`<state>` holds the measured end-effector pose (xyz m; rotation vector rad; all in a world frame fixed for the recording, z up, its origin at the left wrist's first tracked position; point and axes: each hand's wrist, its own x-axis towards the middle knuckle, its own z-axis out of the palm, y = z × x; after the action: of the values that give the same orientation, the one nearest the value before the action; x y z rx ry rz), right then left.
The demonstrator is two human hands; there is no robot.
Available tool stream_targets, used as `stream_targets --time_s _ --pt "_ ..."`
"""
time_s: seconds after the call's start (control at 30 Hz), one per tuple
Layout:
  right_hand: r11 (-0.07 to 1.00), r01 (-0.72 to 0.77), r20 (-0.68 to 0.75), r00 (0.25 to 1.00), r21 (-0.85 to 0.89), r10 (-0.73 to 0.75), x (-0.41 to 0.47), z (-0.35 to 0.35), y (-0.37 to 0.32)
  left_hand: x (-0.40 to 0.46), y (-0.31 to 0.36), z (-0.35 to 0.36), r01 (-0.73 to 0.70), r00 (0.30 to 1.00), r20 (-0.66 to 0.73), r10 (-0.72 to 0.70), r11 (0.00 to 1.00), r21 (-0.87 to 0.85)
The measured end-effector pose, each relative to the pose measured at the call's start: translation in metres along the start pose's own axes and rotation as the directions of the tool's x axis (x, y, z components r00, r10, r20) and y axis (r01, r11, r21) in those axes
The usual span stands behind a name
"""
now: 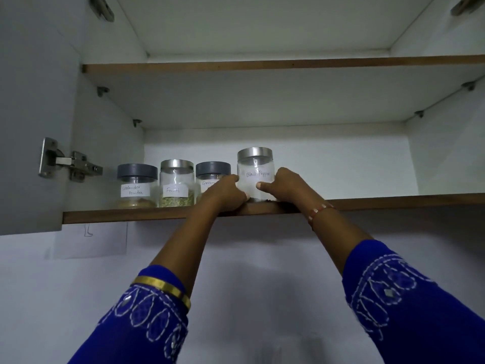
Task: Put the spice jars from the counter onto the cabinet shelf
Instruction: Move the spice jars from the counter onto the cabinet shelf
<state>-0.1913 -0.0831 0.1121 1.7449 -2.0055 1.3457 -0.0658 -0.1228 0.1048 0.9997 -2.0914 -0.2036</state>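
A: What stands on the shelf (131, 215), going from the left of the frame?

B: Four upright round clear jars in a row. The coriander jar (136, 186) has a grey lid and tan powder at the bottom. The fennel jar (177, 183) has a shiny metal lid and greenish seeds. The third jar (212, 174), grey-lidded, is partly hidden.

A: And the pepper jar (256, 170)?

B: Centre of frame, near the shelf's front edge, axis vertical, handwritten label facing out, metal lid on top. The left hand (225, 193) and right hand (284, 186) press its two sides, fingers wrapped around it.
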Motion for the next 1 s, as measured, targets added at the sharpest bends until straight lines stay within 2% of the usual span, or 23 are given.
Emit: stream_targets --time_s 0.17,0.3,0.47,0.7,0.87,1.0 --pt "0.996 -0.079 0.028 0.996 -0.042 0.080 0.021 0.011 0.000 0.012 0.003 0.000 0.037 0.990 0.129 -0.060 0.984 0.176" --pt "0.993 -0.071 0.094 0.992 -0.093 0.080 0.031 0.012 0.001 0.020 0.003 0.001 0.061 0.985 0.141 -0.100 0.965 0.254" --pt "0.989 -0.039 0.138 0.989 -0.141 0.059 0.034 0.015 0.001 0.022 0.002 0.005 0.101 0.988 0.090 -0.123 0.972 0.214" --pt "0.996 -0.022 0.038 0.999 -0.085 0.026 0.040 0.018 0.007 0.021 0.004 0.004 0.083 0.980 0.150 -0.134 0.949 0.304" --pt "0.989 0.010 0.124 0.992 -0.149 0.008 0.035 0.018 0.006 0.019 0.006 0.002 0.135 0.967 0.188 -0.171 0.972 0.193" --pt "0.987 0.067 0.161 0.986 -0.143 -0.044 0.030 0.016 0.002 0.019 0.007 0.001 0.158 0.958 0.206 -0.201 0.965 0.207"
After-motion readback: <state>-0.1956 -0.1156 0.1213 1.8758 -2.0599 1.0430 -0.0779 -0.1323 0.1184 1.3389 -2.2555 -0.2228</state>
